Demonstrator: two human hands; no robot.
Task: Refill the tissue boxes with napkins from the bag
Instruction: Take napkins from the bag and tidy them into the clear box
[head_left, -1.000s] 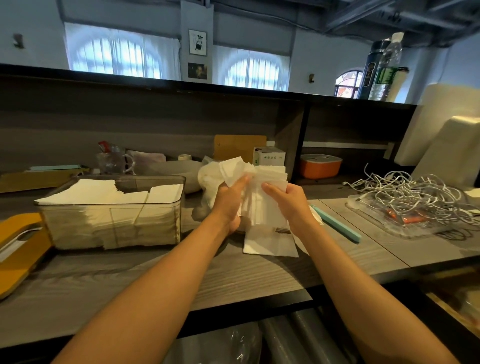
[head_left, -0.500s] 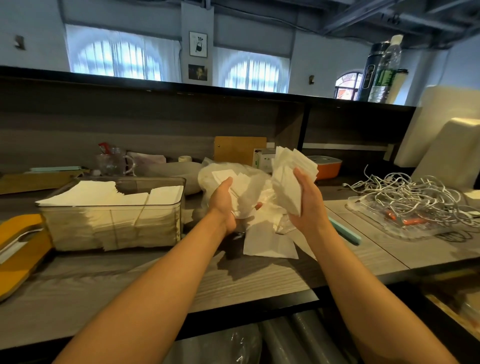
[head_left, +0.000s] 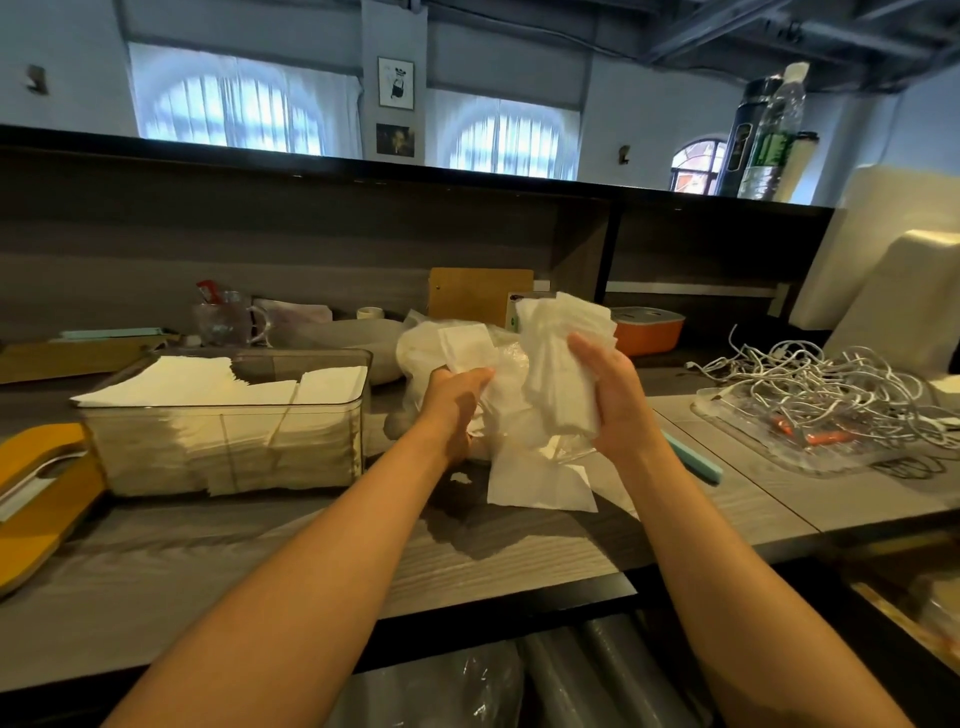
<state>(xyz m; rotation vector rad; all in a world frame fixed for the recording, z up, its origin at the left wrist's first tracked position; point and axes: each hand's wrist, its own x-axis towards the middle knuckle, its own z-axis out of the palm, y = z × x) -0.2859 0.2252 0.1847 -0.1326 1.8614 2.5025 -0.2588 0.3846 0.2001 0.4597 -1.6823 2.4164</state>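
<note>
One napkin stack (head_left: 558, 364) upright in my closed right hand (head_left: 615, 402), long axis vertical, my left hand (head_left: 452, 400) gripping the plastic bag (head_left: 441, 343) over the table (head_left: 260, 551)

Both forearms extended; left hand (head_left: 454, 402) clenched, lower; right hand (head_left: 610, 397) raised, fingers curled, gripping.

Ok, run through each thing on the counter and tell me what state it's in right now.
clear tissue box: lid off, nearly full
plastic bag: open, left hand gripping it
napkin stack: out of bag, in right hand
loose napkin: flat on counter
white cables: tangled
</note>
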